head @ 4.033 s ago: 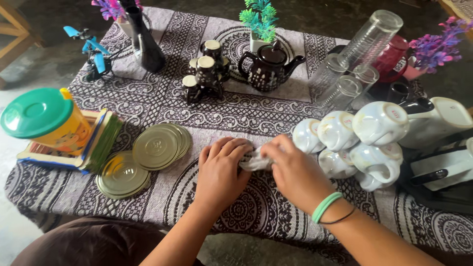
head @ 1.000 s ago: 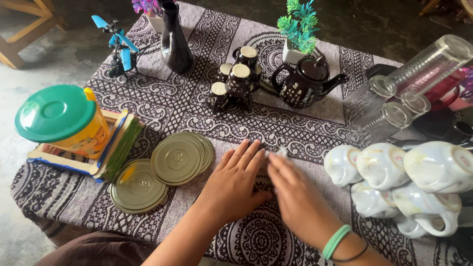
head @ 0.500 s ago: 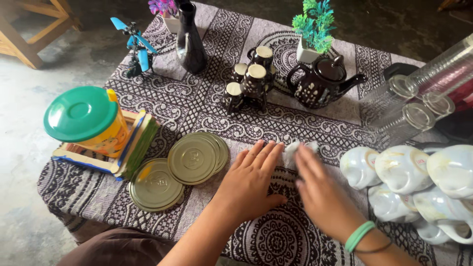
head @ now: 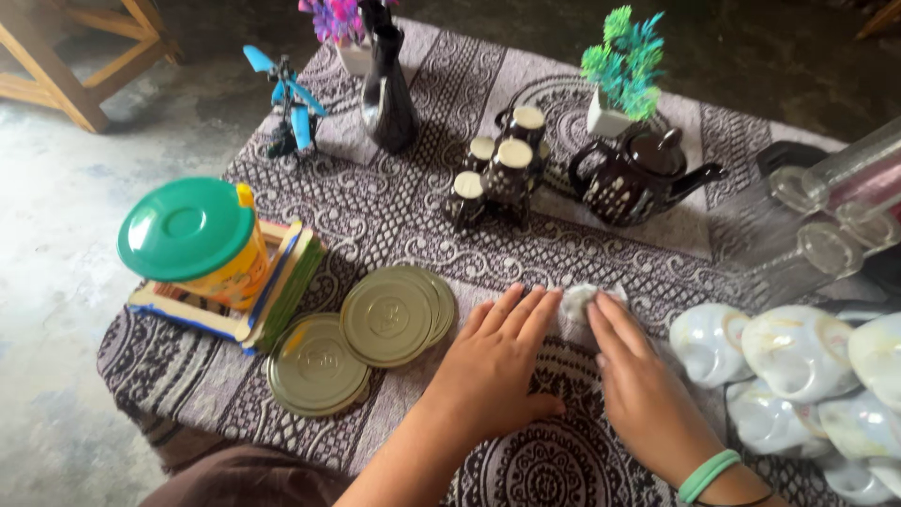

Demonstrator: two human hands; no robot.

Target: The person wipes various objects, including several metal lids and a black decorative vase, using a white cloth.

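My left hand (head: 496,361) lies flat on the patterned tablecloth (head: 394,225), fingers together and pointing away from me. My right hand (head: 643,394), with a green band at the wrist, lies flat beside it. Between their fingertips sits a small folded white cloth (head: 582,305), and both hands touch its edges. Neither hand grips anything.
Stacks of round metal lids (head: 361,338) lie left of my hands. A yellow jar with a green lid (head: 197,239) stands on a wooden tray. White cups (head: 798,352) lie at right, clear glasses (head: 835,211) behind them. Dark teapot (head: 638,178), small cups (head: 497,174), vase (head: 387,89), toy helicopter (head: 286,103).
Earlier my hands bunched the white cloth together; now they lie flat with the cloth at their fingertips. The view has shifted left, pushing the white cups toward the right edge.
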